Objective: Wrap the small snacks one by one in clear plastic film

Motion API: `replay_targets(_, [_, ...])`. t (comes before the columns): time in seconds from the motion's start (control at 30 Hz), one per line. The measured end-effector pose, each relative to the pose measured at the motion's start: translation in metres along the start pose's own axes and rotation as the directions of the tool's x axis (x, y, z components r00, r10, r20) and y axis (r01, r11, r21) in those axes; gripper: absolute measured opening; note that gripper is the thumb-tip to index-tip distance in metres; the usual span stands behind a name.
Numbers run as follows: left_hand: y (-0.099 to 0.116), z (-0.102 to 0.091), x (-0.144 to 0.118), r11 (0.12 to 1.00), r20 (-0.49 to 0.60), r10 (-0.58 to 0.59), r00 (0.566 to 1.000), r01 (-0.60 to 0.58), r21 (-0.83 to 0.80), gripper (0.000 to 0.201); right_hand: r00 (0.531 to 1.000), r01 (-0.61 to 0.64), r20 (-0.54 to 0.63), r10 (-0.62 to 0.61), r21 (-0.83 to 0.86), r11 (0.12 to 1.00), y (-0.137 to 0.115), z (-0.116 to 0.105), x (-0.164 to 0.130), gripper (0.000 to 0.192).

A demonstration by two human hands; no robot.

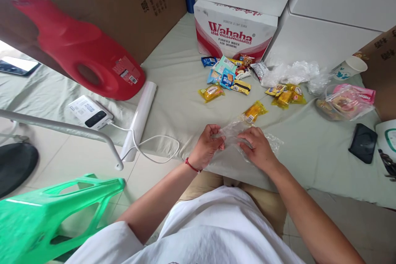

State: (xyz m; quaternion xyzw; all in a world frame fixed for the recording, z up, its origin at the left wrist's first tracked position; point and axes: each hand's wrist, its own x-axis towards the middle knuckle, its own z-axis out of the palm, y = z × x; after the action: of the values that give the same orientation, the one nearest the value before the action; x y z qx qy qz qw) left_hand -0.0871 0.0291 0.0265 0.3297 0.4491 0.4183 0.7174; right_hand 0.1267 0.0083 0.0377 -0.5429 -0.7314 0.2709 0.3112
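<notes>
A clear plastic bag is stretched between my hands at the cloth's front edge. My left hand, with a red bracelet at the wrist, pinches the bag's left side between thumb and fingers. My right hand has its fingers closed on the bag's other side, and loose film spreads out beyond it. Just past the bag lies a yellow-wrapped snack, partly overlapped by the film. Farther back, one yellow packet lies to the left, a group of yellow packets to the right, and a mixed snack pile between them.
A Wahaha carton stands behind the snacks. Crumpled clear bags, a paper cup and a black phone-like object are on the right. At left are a red jug, a power bank with cable, a white roll and a green stool.
</notes>
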Motion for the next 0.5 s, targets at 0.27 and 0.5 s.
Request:
replay_targets(0.27, [0.000, -0.013, 0.002, 0.999, 0.032, 0.020, 0.999, -0.021, 0.038, 0.060, 0.945, -0.305, 0.235, 0.226, 0.392, 0.868, 0.011, -0.016, 0.003, 0.028])
replay_targets(0.5, [0.007, -0.034, -0.017, 0.985, 0.071, -0.071, 0.995, 0.059, 0.161, 0.060, 0.927, -0.357, 0.113, 0.357, 0.551, 0.754, 0.017, -0.042, 0.020, 0.038])
